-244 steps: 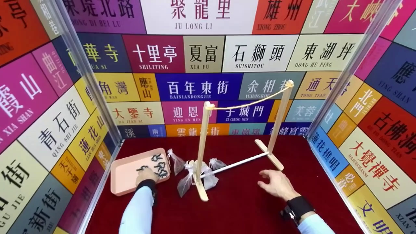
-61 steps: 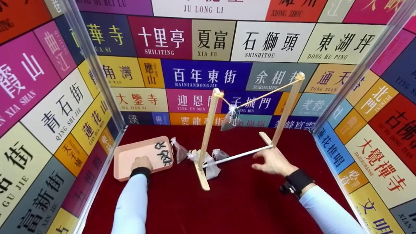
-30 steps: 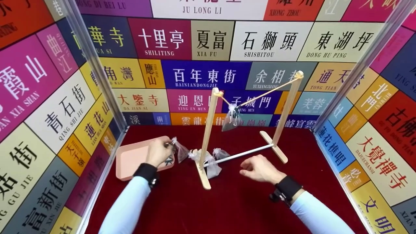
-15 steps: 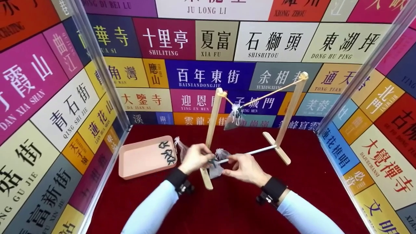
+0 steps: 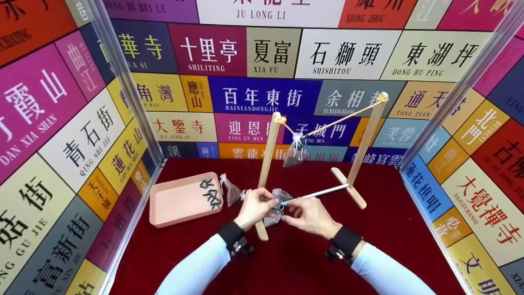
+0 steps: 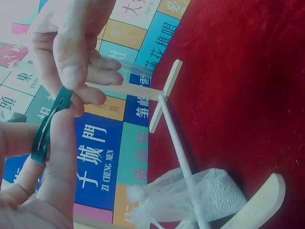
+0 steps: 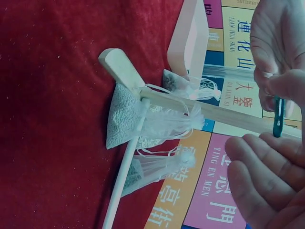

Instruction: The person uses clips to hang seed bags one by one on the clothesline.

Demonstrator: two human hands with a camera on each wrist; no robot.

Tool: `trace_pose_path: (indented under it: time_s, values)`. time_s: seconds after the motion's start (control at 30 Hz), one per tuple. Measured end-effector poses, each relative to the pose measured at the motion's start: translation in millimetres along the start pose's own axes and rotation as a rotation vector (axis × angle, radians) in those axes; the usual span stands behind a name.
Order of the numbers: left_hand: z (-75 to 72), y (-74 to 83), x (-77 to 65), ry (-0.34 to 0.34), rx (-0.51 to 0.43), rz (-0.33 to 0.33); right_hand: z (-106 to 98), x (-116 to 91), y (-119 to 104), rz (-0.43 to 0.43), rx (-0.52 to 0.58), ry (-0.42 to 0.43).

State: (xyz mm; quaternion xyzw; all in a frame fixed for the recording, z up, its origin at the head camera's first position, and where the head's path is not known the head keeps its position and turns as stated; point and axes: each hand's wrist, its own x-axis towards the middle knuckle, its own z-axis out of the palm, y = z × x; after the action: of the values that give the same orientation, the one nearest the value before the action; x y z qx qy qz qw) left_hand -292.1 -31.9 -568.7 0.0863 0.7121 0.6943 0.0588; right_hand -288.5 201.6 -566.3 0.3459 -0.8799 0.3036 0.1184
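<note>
1. Around the bench on three sides, walls [image 5: 262,53] of bright panels carry Chinese characters, many with Latin lettering beneath.
2. Between them lies the bench [image 5: 294,262], its top deep red.
3. On it is the stand: a near post [image 5: 268,151] and a far post [image 5: 364,147], both of pale wood, each upright on a flat foot and joined low down by a white rod [image 5: 323,191].
4. Left of the stand, near it, sits the pink tray [image 5: 180,200].
5. Before the near post the two hands meet. The left hand [image 5: 257,208] pinches a clip between thumb and fingers. The right hand [image 5: 313,217] has its fingers right at the clip's other end; whether they grip it cannot be told.
6. From the post tops runs a string [image 5: 339,121], sagging sharply where a sheer bag [image 5: 295,153] hangs, nearer the near post.
7. Several filled sheer bags [image 7: 125,117] crowd the near post's foot, beside and behind the rod; another bag [image 5: 232,192] lies just beside the tray.
8. Along the tray's right end rests a cluster of dark green clips [image 5: 211,194].
9. Smallest is the held clip [image 7: 279,118], green and slim seen edge-on, raised above the bench near the near post.
</note>
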Motion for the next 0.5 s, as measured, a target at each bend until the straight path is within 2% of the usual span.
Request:
trace_pose_path:
  time_s: [0.13, 0.23, 0.33, 0.37, 0.4, 0.47, 0.5]
  values:
    - [3.2, 0.8, -2.7, 0.012, -0.006, 0.018, 0, -2, 3, -0.078, -0.031, 0.085]
    - [0.1, 1.2, -1.8, 0.062, 0.077, 0.070, -2, -1, 7, -0.132, -0.052, 0.159]
    - [-14.5, -5.8, 4.1, 0.220, 0.233, 0.203, -6, -3, 14, -0.188, -0.089, 0.227]
    - [-26.1, -28.1, 17.9, 0.292, 0.266, 0.282, -8, -5, 17, -0.210, -0.101, 0.245]
    - [-35.2, -32.6, 21.2, 0.369, 0.314, 0.318, -10, -6, 21, -0.232, -0.116, 0.264]
    - [-54.4, -39.3, 28.9, 0.488, 0.425, 0.358, -15, -12, 29, -0.268, -0.145, 0.288]
    - [-64.1, -42.0, 33.6, 0.524, 0.483, 0.349, -18, -15, 34, -0.284, -0.155, 0.293]
